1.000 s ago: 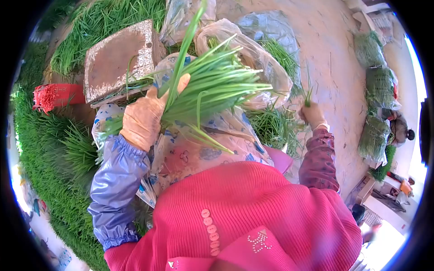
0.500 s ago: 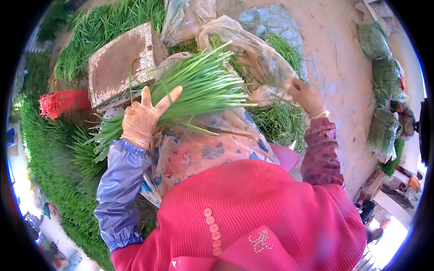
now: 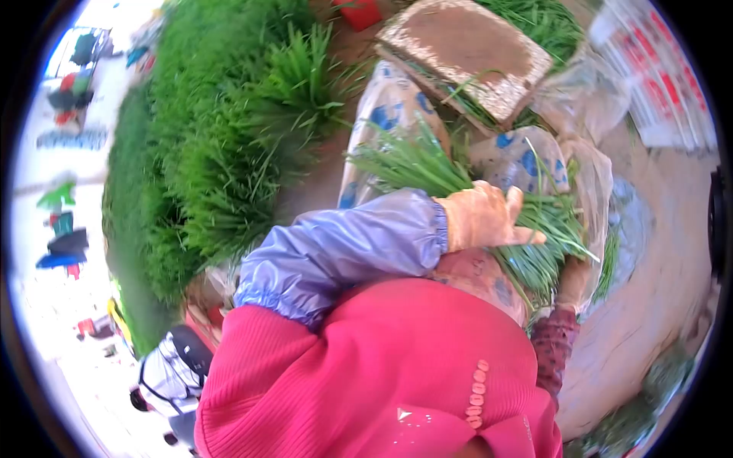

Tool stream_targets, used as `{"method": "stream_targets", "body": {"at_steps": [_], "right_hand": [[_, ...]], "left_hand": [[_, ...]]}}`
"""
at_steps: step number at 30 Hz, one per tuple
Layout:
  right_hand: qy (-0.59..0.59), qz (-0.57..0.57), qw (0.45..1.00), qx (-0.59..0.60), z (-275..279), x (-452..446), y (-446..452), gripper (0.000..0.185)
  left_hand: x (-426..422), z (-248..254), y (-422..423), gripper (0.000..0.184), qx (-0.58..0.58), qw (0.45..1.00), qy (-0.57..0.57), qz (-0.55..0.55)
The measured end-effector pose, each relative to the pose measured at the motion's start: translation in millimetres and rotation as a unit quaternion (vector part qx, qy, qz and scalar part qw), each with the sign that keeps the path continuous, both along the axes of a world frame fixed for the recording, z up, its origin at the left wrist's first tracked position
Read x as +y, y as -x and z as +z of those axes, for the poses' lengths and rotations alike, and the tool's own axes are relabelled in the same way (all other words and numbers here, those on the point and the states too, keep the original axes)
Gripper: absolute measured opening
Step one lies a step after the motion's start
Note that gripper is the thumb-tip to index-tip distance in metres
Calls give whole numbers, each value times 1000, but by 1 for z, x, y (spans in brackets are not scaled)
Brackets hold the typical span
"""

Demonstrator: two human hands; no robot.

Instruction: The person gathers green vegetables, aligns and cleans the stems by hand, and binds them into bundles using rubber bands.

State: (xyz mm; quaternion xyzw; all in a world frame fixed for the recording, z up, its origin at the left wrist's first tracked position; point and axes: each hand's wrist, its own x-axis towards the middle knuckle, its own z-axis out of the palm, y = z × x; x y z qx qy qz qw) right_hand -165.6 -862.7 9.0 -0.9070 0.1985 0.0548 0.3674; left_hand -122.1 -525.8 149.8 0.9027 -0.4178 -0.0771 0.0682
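A bunch of garlic chives point(image 3: 427, 164), long thin green leaves, lies across my lap over a clear plastic apron printed with blue shapes point(image 3: 527, 156). My left hand point(image 3: 485, 217), in a pale glove below a shiny lilac oversleeve, is on the bunch. Its thumb and a finger stick out, and the rest curl around the leaves. My right hand point(image 3: 573, 278) is low on the right, by the cut ends of the chives and the edge of a clear plastic bag point(image 3: 594, 191). Its fingers are hidden behind the leaves and plastic.
A worn block with a patterned edge point(image 3: 466, 53) stands ahead. A large heap of chives point(image 3: 221, 153) fills the left. A red object point(image 3: 359, 11) sits at the top, and a red-printed white sack point(image 3: 649, 72) lies far right. A person point(image 3: 172, 370) is at lower left.
My view has swung left, blurring parts of the picture. My right hand has come down from the open side to the ends of the chives. My left hand stays on the bunch.
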Motion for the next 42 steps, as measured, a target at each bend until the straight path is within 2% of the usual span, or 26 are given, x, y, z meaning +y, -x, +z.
{"method": "stream_targets", "body": {"at_steps": [1,2,3,6,8,9,11,12,13,15,16,17,21,23,24,25,26,27,29,30,33,34,37,39,40,42], "right_hand": [[114,26,993,-14,6,-8,2,29],[-83,-104,991,12,7,-18,1,25],[-129,-191,971,63,-32,-77,5,26],[-249,-297,918,80,21,-91,9,31],[-296,-54,953,29,74,-32,2,40],[-319,5,947,38,100,-4,-4,48],[-140,220,965,2,113,15,-26,59],[-43,282,952,-115,94,8,-27,54],[-239,105,964,55,118,24,-30,46],[-169,1,983,66,171,48,-44,39],[-430,-58,901,23,137,37,-46,40],[-433,-77,898,11,140,36,-46,40],[-551,-18,834,-2,133,42,-37,50],[-424,100,900,-19,114,31,-32,54],[-505,0,863,32,137,39,-25,57],[-509,-6,860,29,137,32,-19,57],[-595,-16,803,-9,135,20,-13,54],[-673,-26,738,-49,135,14,-10,52],[-588,-123,787,-139,134,21,-5,46],[-630,-128,755,-129,131,6,-2,42],[-788,59,590,-163,126,-17,1,32],[-696,-18,695,-180,139,-14,3,29],[-577,-79,795,-167,154,-14,-4,28],[-389,-12,912,-132,174,2,-17,35],[-392,7,887,-246,165,17,-28,36],[-319,44,917,-237,162,29,-47,37]], "left_hand": [[2,-10,3,48,-60,998,24,10],[5,-20,5,49,-119,991,48,24],[7,-18,3,47,-112,992,57,22],[14,-11,1,49,-93,992,86,14],[21,-6,-5,62,-103,992,69,-26],[19,6,-9,71,-36,998,23,-48],[23,15,-10,80,-139,989,42,-29],[22,15,-13,79,-154,988,1,-32],[27,5,-20,76,-191,980,51,-7],[32,16,-32,69,-21,995,91,42],[33,12,-35,68,-22,993,109,43],[34,8,-38,67,-24,991,121,52],[44,12,-45,66,-44,982,183,29],[43,7,-48,65,-33,985,167,21],[41,4,-48,64,-31,982,188,17],[39,0,-48,63,-30,978,208,12],[47,-18,-53,63,77,957,276,43],[45,-21,-54,63,76,959,271,34],[45,-18,-54,54,90,948,296,71],[46,-16,-53,59,217,912,322,135],[48,-12,-58,67,273,887,346,139],[52,-14,-62,74,281,887,338,139],[52,-2,-67,76,305,896,288,142],[61,-12,-70,78,336,878,300,160],[64,-13,-71,63,365,860,311,175],[65,-9,-72,49,391,843,318,189]]}}
